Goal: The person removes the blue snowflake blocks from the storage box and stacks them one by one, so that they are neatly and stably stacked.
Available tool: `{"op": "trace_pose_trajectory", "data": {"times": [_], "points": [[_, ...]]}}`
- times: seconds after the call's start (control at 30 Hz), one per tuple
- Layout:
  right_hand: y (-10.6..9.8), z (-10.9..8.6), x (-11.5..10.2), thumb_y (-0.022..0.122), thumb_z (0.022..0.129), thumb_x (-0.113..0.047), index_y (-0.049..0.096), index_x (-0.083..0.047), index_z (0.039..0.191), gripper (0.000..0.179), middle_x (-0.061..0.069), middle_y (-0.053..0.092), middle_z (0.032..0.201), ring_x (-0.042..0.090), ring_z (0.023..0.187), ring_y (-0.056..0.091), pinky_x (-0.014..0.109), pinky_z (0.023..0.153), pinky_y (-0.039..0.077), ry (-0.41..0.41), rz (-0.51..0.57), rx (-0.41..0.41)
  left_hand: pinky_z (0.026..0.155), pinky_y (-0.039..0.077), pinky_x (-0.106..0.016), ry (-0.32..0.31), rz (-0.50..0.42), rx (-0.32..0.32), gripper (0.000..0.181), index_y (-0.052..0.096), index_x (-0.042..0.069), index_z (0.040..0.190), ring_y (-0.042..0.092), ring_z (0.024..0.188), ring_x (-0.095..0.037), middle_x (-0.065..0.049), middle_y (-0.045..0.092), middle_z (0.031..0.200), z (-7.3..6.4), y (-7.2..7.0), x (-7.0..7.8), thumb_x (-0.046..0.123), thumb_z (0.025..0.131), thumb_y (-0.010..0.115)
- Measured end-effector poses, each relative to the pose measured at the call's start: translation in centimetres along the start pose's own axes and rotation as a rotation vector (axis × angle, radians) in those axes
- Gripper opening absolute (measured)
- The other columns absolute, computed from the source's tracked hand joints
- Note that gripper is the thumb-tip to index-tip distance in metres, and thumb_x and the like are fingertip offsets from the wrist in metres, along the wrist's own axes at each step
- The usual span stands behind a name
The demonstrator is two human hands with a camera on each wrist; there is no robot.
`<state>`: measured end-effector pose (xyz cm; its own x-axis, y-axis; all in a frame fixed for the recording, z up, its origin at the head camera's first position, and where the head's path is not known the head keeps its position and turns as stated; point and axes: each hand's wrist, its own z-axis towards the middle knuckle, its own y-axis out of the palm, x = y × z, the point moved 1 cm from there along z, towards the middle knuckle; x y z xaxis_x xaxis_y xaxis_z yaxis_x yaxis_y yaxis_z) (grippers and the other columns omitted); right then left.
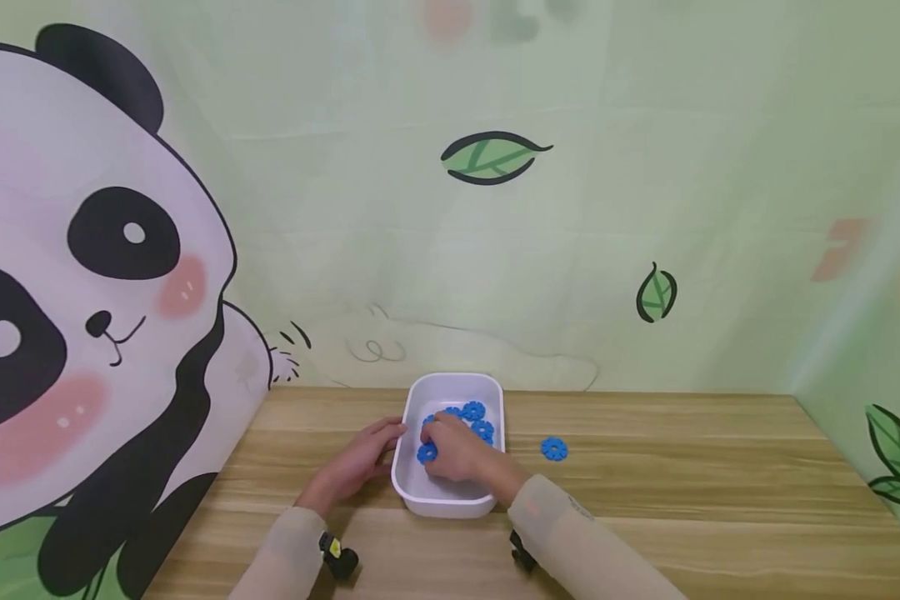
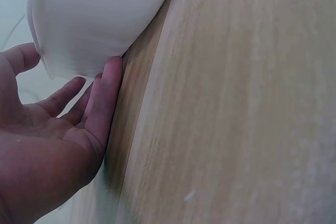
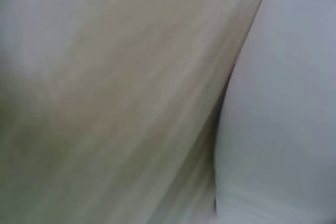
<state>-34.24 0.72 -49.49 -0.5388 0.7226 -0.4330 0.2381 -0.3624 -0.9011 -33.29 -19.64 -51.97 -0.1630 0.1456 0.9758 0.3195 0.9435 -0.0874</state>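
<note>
A white plastic tray (image 1: 450, 507) stands on the wooden table with several blue snowflake-shaped discs (image 1: 473, 411) inside it. Reaching over its right side, my right hand (image 1: 456, 448) is inside the tray with fingers bent. Between thumb and forefinger it pinches one blue disc (image 1: 427, 452); the other fingers are hidden. My left hand (image 1: 362, 457) touches the outer left wall. In the left wrist view its fingers (image 2: 107, 87) are fairly straight against the tray's side (image 2: 89, 19). The right wrist view shows mostly the tray's outer wall (image 3: 278, 103), with the fingers hidden.
A single blue disc (image 1: 554, 448) lies on the table to the right of the tray. The wooden table (image 1: 720, 500) meets a green printed backdrop (image 1: 345, 208) close behind the tray. A panda is printed at the left.
</note>
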Motion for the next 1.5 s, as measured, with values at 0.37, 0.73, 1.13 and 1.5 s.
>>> {"op": "trace_pose_trajectory", "data": {"times": [0.37,0.73,1.13,1.5], "points": [[-1.5,-0.7,-0.1,0.083,0.091,-0.017,0.075,-0.004,0.118,0.031,0.006,0.069,0.111,0.02,0.107,0.063,0.036,0.103,0.053,-0.102,-0.072,-0.005,0.107,0.055,-0.051,0.007,-0.013,-0.01,0.057,0.044,0.0,0.157,0.049,0.144,-0.039,-0.024,0.051,0.156,-0.2,0.2,-0.2,0.034,0.112,0.051],[-7.3,-3.6,2.2,0.081,0.093,-0.012,0.073,0.005,0.121,0.034,0.015,0.071,0.114,0.024,0.102,0.063,0.04,0.096,0.058,-0.152,0.029,0.062,0.106,0.055,-0.053,-0.007,0.029,0.006,0.06,0.041,0.001,0.159,0.049,0.144,-0.042,-0.024,0.05,0.156,-0.3,0.0,0.0,0.038,0.112,0.049],[-9.3,-7.2,7.2,0.082,0.093,-0.014,0.073,0.001,0.124,0.036,0.007,0.07,0.113,0.024,0.107,0.065,0.044,0.097,0.06,-0.031,0.111,0.145,0.106,0.055,-0.053,-0.016,0.026,0.019,0.058,0.044,0.003,0.157,0.049,0.143,-0.04,-0.021,0.052,0.155,-0.1,-0.1,0.0,0.037,0.112,0.051],[-9.3,-9.8,11.2,0.083,0.092,-0.013,0.073,0.002,0.116,0.03,0.009,0.07,0.107,0.027,0.102,0.067,0.045,0.092,0.061,0.011,0.077,0.191,0.106,0.055,-0.053,-0.026,0.044,0.01,0.058,0.044,0.006,0.159,0.051,0.141,-0.037,-0.019,0.053,0.155,0.0,0.0,0.2,0.039,0.112,0.05]]}}
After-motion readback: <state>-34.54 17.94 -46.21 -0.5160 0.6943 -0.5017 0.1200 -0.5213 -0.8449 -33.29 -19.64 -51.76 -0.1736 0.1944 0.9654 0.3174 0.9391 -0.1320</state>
